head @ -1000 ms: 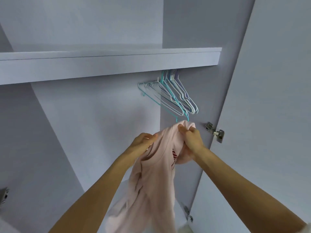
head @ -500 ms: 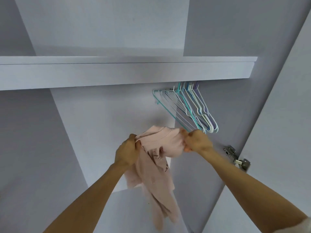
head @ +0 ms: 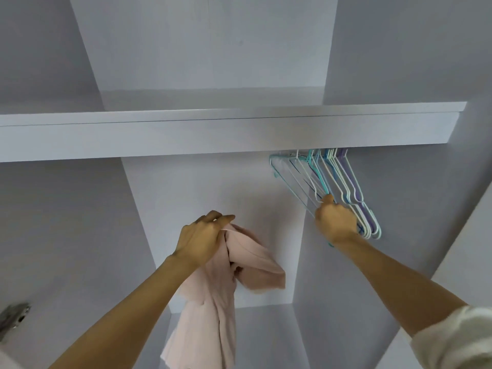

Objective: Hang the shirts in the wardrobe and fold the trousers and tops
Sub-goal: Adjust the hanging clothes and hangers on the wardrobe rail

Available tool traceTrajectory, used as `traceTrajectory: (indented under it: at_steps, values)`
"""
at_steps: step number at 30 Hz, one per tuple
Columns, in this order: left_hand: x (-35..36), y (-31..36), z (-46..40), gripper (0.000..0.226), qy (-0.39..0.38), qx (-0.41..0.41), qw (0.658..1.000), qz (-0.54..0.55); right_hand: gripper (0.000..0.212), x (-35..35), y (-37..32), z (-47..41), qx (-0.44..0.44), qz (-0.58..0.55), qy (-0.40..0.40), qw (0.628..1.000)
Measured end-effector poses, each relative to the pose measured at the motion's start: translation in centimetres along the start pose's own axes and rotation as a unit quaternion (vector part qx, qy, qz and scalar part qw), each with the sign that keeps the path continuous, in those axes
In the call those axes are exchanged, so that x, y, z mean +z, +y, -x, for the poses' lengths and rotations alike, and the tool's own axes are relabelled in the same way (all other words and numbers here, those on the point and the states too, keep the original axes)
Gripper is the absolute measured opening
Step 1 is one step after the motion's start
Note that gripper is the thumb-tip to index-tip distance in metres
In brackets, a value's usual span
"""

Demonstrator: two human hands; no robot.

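White wardrobe shelf (head: 213, 134) spans view, front edge thick, nothing visible on its top. Bunch of wire hangers (head: 343, 182), teal, white, purple, hangs just beneath shelf at right end, crowded together. Rail hidden behind shelf edge.

A thick white shelf (head: 229, 131) spans the frame's middle, capping the wardrobe bay. Under its right end, a bunch of hangers (head: 343, 187) crowds the upper right. Left of them, the bay's centre lies open to the back wall (head: 213, 187).
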State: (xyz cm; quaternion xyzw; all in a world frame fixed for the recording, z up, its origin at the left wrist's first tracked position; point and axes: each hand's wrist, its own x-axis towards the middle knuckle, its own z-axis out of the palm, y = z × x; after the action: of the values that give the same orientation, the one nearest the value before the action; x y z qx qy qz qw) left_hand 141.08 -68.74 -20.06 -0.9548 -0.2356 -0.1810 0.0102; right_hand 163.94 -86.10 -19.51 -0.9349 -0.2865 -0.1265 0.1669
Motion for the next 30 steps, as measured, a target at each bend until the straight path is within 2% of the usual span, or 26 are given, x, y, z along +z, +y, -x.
traceTrajectory:
  at_steps: [3,6,10,13,16,19,21,24,26,28,30]
  values:
    - [-0.6,-1.3,0.2,0.053,-0.035,-0.013,0.999,0.002,0.029,-0.8,-2.1,-0.8,0.026,-0.241,-0.012,0.970]
    - [-0.9,-1.9,1.0,0.045,-0.090,-0.053,0.992,0.067,0.029,-1.3,-4.0,-0.5,0.042,-0.357,0.027,0.933]
    - [-2.0,-2.4,1.8,0.033,-0.154,-0.144,0.946,0.245,0.032,-0.8,-5.3,0.9,0.052,-0.433,0.083,0.896]
    - [-2.5,-2.4,3.0,0.028,-0.208,-0.179,0.912,0.303,0.032,0.5,-5.5,3.2,0.044,-0.471,0.084,0.877]
    - [-1.9,-2.6,4.7,0.025,-0.223,-0.208,0.888,0.343,0.027,3.1,-5.1,6.9,0.055,-0.504,0.064,0.860]
    - [-1.2,-2.7,5.9,0.027,-0.206,-0.156,0.932,0.253,0.021,5.5,-4.3,11.9,0.044,-0.519,0.068,0.851]
    - [-0.6,-2.7,6.8,0.030,-0.199,-0.093,0.963,0.155,0.029,6.5,-3.8,14.7,0.036,-0.530,0.044,0.846]
    - [0.3,-3.4,8.2,0.026,-0.182,-0.013,0.981,0.058,0.028,6.3,-3.5,15.5,0.079,-0.606,-0.022,0.791]
    - [0.5,-3.9,8.6,0.024,-0.159,0.027,0.987,-0.013,0.022,6.0,-3.5,15.1,0.121,-0.630,-0.037,0.766]
    - [0.5,-4.1,8.8,0.027,-0.143,0.048,0.985,-0.084,0.015,6.3,-3.4,15.4,0.138,-0.615,-0.034,0.776]
    - [0.7,-4.0,9.2,0.029,-0.155,0.037,0.980,-0.121,0.006,7.3,-3.2,16.4,0.120,-0.556,-0.052,0.821]
